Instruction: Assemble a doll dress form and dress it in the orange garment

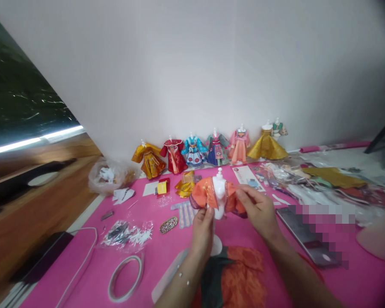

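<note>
- Over the pink sheet (90,278): orange jacket (208,192), front open, on white mannequin (222,190).
- Left hand (202,222) pinches lower front edge; right hand (258,207) pinches the nearer sleeve.
- Judgement: pull both sides evenly, lightly; cloth probably creases, mannequin may tip.

Jacket (205,191): orange, dark purple edging at cuffs. Mannequin (221,190): white. Spread cloth (244,273): mottled orange-red with dark green panel. Leftmost robe (152,161): gold. Next robe (177,159): deep red. Dress (192,150): bright blue, white lower skirt, red floral motifs. Work surface (98,280): solid pink.
</note>
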Tool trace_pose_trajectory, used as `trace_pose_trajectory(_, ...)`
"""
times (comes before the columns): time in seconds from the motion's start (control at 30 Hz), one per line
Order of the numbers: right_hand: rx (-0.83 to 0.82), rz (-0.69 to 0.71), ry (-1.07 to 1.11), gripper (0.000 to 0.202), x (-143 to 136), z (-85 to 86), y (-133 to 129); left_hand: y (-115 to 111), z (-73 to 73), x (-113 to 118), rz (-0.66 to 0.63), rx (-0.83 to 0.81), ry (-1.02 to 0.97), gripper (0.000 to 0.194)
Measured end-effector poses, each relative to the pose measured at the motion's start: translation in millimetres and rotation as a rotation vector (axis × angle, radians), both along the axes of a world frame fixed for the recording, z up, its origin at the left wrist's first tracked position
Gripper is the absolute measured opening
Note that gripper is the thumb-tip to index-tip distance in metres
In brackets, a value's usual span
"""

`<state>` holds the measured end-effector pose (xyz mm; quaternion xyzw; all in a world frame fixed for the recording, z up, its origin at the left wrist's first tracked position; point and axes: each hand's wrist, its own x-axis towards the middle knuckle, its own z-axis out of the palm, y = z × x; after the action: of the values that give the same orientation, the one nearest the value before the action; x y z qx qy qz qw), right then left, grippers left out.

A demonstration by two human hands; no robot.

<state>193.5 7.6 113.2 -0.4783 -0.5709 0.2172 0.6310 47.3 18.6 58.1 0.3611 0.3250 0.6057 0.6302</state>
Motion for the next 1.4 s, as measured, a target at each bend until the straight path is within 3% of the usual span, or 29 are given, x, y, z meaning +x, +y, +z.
trace_pose_trajectory(0.17,-0.009,-0.033,0.123,0.044,7,18.1,12,-2,16.5,2,-0.044,-0.047,-0.016,0.046)
trace_pose_trajectory(0.3,-0.023,0.071,0.284,0.042,9,23.2,25,0,23.7,2,-0.111,-0.083,-0.058,0.045)
trace_pose_trajectory(0.5,-0.02,0.105,0.386,0.042,13,19.1,46,1,29.3,-10,-0.393,-0.177,-0.144,0.025)
trace_pose_trajectory(0.7,0.013,0.069,0.436,0.04,23,22.3,64,-8,25.3,-24,-0.628,-0.227,-0.225,0.02)
trace_pose_trajectory(0.87,0.004,0.025,0.367,0.044,33,18.1,83,-18,29.3,-32,-0.68,-0.221,-0.293,0.02)
trace_pose_trajectory(1.03,-0.035,-0.002,0.159,0.049,34,17.6,117,-26,38.8,-36,-0.667,-0.209,-0.324,0.021)
trace_pose_trajectory(1.13,-0.021,-0.043,0.032,0.041,32,19.9,136,-30,41.1,-36,-0.656,-0.205,-0.318,0.023)
trace_pose_trajectory(1.23,-0.047,-0.096,-0.11,0.025,27,8.1,139,-31,39.6,-36,-0.64,-0.212,-0.31,0.025)
trace_pose_trajectory(1.4,-0.196,0.0,-0.328,0.007,8,-43.5,115,-33,34.9,-34,-0.603,-0.263,-0.321,0.022)
